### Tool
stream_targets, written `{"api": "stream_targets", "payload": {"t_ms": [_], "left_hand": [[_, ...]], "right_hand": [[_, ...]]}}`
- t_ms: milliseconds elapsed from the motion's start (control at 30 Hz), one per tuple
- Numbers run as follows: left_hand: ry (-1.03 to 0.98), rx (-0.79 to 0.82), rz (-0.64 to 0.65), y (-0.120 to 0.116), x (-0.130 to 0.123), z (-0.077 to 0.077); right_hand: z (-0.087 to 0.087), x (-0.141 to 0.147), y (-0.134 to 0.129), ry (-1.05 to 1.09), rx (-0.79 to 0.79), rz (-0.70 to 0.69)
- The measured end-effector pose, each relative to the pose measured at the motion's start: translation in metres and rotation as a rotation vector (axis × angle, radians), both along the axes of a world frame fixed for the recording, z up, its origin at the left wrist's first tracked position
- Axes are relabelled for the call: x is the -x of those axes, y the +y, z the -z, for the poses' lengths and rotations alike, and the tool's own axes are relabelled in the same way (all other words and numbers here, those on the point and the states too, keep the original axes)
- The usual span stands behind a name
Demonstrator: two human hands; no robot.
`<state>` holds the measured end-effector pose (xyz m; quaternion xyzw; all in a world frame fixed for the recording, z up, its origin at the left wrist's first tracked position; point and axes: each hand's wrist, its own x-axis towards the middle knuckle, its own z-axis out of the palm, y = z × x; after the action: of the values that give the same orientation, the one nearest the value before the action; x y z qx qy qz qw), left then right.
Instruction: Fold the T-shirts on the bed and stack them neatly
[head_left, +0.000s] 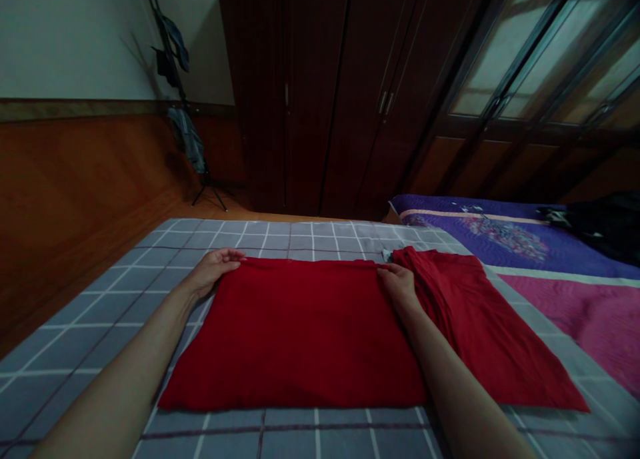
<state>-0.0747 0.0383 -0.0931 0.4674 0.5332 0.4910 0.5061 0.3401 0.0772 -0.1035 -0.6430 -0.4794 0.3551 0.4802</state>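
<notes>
A red garment (300,332) lies spread on a grey checked bedsheet (290,439); its exact kind does not show. At its far left corner, my left hand (217,267) pinches the cloth between thumb and fingers. My right hand (399,282) grips the same far edge farther right, where the flat part meets a bunched fold. Beyond that hand, the garment's right part (490,332) is creased and slants toward the near right. The far edge between my hands is fairly straight. My right forearm covers some of the cloth.
To the right is a purple and pink quilt (500,239) with a dark cloth bundle (600,226) on it. A dark wooden wardrobe (310,112) stands behind the bed. At the back left, clothes hang on a coat stand (175,72).
</notes>
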Motion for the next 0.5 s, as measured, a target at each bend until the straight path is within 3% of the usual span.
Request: {"api": "stream_targets", "payload": {"t_ms": [133,300,433,500], "left_hand": [[0.176,-0.1,-0.093,0.003,-0.006,0.004],[0.404,-0.168,-0.164,0.01,-0.011,0.01],[0.587,-0.286,-0.189,0.006,-0.021,0.001],[0.674,-0.365,-0.129,0.001,-0.029,-0.005]], "right_hand": [[0.005,-0.004,0.001,-0.043,0.05,0.085],[0.002,-0.003,0.0,-0.183,0.07,0.087],[-0.022,-0.001,-0.007,-0.362,0.029,0.064],[-0.041,-0.003,-0.018,-0.452,-0.002,0.049]]}}
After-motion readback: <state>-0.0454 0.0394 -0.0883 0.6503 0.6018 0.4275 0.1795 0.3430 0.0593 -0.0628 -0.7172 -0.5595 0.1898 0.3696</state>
